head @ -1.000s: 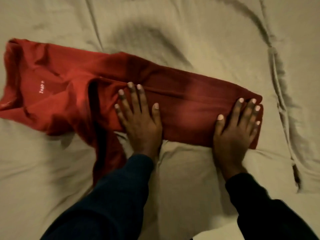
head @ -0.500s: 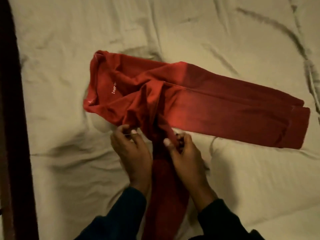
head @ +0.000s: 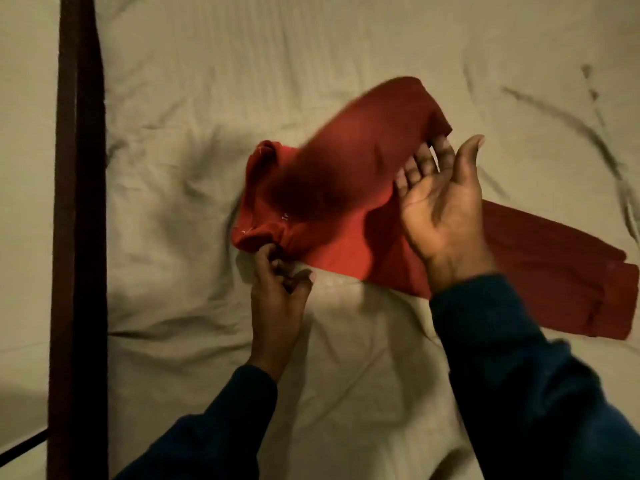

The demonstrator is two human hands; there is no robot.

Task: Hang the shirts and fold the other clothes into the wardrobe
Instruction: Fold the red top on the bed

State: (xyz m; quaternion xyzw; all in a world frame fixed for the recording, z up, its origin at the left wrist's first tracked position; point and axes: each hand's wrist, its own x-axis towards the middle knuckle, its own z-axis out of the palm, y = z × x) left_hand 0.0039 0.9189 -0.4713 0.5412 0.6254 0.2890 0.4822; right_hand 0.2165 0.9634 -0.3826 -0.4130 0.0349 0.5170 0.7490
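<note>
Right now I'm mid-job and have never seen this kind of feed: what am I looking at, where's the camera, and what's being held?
There is no machine here: these are a person's two bare hands, filmed by one wide-angle camera worn on the head, looking down. A red garment lies on a cream bedsheet, with a dark wooden bed frame along the left. The left hand pinches the garment's near edge by the waistband. The right hand is palm up with straight fingers under a blurred flap of the garment that is lifted off the sheet. Both arms wear dark blue sleeves.
</note>
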